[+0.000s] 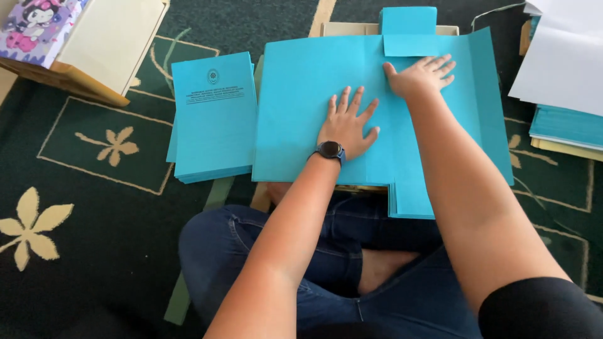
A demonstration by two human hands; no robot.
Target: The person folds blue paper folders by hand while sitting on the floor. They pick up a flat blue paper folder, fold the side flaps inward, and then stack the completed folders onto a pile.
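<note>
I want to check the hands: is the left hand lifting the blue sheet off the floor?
No, the left hand lies flat, fingers spread, pressing on the blue sheet, as does the right hand.

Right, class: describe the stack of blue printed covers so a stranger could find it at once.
Start at the big unfolded blue sheet that both hands press flat on the dark patterned carpet. Directly beside its left edge lies the stack of blue covers. Unlike the plain sheet, its top bears a small emblem and lines of dark print.
</note>
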